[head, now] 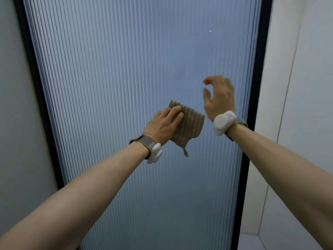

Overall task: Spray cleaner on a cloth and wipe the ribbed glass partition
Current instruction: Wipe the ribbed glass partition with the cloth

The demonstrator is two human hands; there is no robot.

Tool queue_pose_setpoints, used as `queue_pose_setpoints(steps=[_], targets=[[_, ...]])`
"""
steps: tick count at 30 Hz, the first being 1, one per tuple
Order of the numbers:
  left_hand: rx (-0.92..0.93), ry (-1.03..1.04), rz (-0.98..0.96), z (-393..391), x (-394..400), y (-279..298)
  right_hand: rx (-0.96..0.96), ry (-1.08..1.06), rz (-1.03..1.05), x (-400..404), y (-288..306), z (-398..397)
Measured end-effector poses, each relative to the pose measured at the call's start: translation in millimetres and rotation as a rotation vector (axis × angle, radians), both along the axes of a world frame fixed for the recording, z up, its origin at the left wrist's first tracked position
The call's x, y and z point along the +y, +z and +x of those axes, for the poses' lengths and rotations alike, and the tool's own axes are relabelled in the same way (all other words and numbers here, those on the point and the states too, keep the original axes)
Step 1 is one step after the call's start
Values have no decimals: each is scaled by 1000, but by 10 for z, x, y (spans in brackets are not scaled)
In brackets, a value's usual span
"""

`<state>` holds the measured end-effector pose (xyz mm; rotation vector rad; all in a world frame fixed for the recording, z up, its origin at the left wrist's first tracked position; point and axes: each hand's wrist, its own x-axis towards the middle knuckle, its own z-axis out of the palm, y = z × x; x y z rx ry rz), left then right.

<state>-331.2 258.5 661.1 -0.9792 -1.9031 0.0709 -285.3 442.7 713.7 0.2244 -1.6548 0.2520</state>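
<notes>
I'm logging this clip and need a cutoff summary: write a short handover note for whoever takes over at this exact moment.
Left hand: flat on the beige ribbed cleaning cloth, pressing it against the ribbed glass partition in its black frame, around mid-panel.
Right hand: empty, fingers loosely curled, raised just right of the cloth; contact with the glass cannot be told.
No spray bottle in view.
Done: cloth is on the glass, so wiping appears under way; how much is cleaned cannot be told.
Left: probably keep wiping across the rest of the panel.
</notes>
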Motion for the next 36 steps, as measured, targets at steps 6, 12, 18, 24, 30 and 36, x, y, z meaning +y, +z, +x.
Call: queue_pose_setpoints(steps=[6, 12, 18, 24, 30, 36], targets=[[1, 52, -21, -68, 111, -12, 5, 25, -347, 472, 297, 123], [-17, 29, 11, -16, 368, 292, 32, -4, -393, 707, 481, 230], [36, 7, -10, -28, 570, 622, -34, -47, -410, 905, 628, 299], [101, 32, -70, -54, 720, 663, -20, 96, -497, 946, 638, 236], [229, -19, -218, -195, 704, 285, -45, 290, -597, 994, 574, 217], [258, -91, -192, -169, 778, 651, -179, 364, -682, 1072, 520, 163]])
